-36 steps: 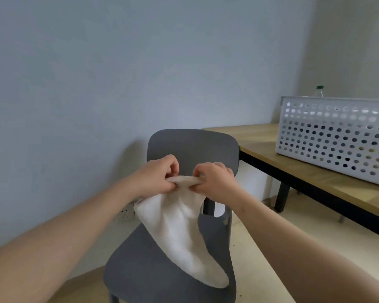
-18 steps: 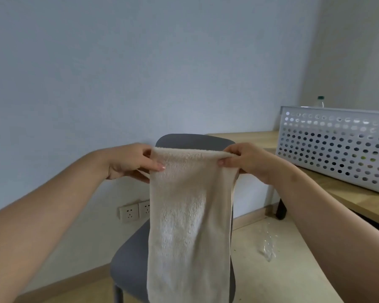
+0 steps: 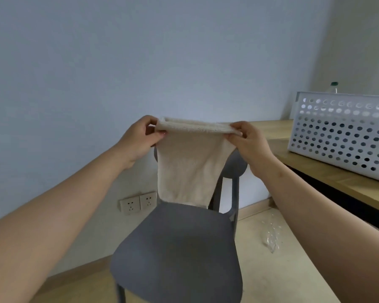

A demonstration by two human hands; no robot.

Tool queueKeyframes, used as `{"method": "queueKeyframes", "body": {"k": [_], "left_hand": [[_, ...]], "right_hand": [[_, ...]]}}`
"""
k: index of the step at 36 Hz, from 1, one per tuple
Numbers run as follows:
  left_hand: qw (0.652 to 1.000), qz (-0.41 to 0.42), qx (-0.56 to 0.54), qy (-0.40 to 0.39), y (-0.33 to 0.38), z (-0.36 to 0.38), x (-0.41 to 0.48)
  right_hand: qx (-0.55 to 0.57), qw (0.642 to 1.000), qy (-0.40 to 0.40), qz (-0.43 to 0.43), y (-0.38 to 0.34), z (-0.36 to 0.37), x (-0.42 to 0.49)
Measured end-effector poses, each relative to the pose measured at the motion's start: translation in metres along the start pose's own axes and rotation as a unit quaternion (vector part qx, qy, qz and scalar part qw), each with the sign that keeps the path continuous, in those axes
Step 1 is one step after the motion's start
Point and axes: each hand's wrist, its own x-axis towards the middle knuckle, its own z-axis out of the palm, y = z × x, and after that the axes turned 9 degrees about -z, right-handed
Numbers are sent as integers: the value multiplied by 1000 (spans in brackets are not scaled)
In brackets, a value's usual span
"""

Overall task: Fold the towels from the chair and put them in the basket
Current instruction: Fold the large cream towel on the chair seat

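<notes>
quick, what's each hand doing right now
Left hand: closed, pinching the left top corner of the cream towel.
Right hand: closed, pinching its right top corner.

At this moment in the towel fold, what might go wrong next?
The cream terry towel hangs doubled from pinches by the left hand and right hand; a slip could undo the fold. The white perforated basket sits off right on the wooden table, so the carry may loosen it.
</notes>
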Motion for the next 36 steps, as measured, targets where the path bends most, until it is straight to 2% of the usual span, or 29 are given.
{"method": "queueKeyframes", "body": {"k": [4, 7, 16, 19, 22, 32, 36], "left_hand": [[999, -26, 32, -32, -28, 3, -24], [993, -73, 49, -85, -57, 8, -48], [947, -219, 78, -222, -134, 16, -129], [937, -241, 82, -240, -145, 17, -149], [938, -249, 83, -227, -148, 20, -157], [958, -260, -17, -119, -168, 40, -142], [959, -275, -20, -65, -179, 51, -115]], "right_hand": [[-31, 998, -39, 38, 17, 6, -29], [-52, 991, -89, 85, 36, 12, -62], [-68, 939, -252, 224, 76, 11, -170], [-60, 928, -273, 245, 82, 10, -189], [-48, 929, -260, 258, 86, 13, -199], [19, 957, -104, 271, 104, 31, -201], [34, 959, -54, 276, 119, 47, -180]]}}
